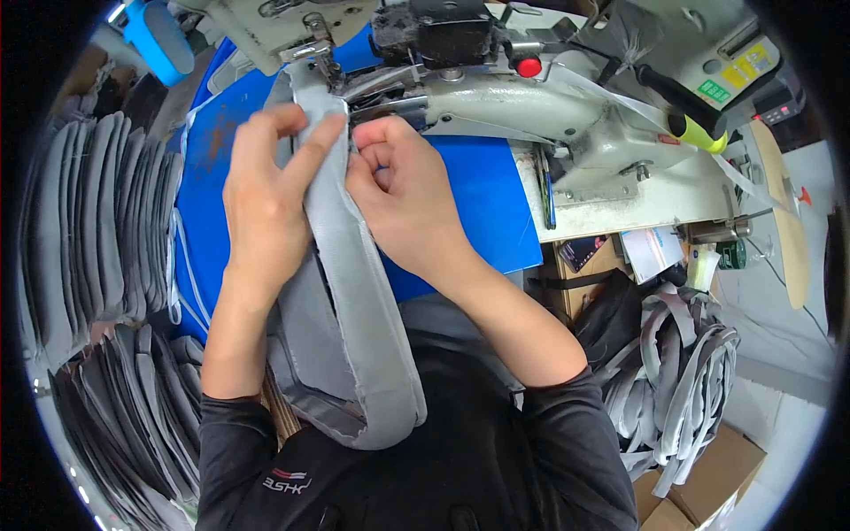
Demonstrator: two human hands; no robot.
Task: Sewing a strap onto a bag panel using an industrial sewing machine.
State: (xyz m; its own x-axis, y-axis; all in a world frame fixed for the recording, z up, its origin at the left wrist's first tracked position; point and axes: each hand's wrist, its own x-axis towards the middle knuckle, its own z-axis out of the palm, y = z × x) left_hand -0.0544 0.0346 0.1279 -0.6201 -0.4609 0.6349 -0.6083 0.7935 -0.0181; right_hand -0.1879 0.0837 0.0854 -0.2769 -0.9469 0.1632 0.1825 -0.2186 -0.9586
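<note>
- Drooping toward the lap, the near end of the grey fabric piece [394, 380] rests against the person's black top [460, 398]; a long band curves round a flatter inner panel, and the far end lies between the hands beside the sewing machine [500, 106].
- The left hand [270, 195] has thumb and forefinger slightly parted across the band's far end, seemingly pressing it flat.
- The right hand [407, 190] has its fingers curled in, thumb close to the forefinger at the band's right edge; they seem to pinch that edge, though the exact contact is hidden.
- To do this well, I would match the raw edges between the fingertips, smooth out any pucker, and lay the fold straight before letting it near the needle area [323, 57].
- The hanging length could drag the edges out of line, so supporting its weight on the lap should help; fingertips are best kept clear of the metal parts.
- On the right, a cardboard box [726, 473] stands with flaps spread, below a heap of grey strips [677, 372]; whether any strips lie inside, I cannot tell.
- Farther up, a green can-like container [731, 255] sits past the desk [611, 212], contents hidden.
- Farthest, at upper left, is a blue plastic container [164, 40]; nothing inside can be made out.
</note>
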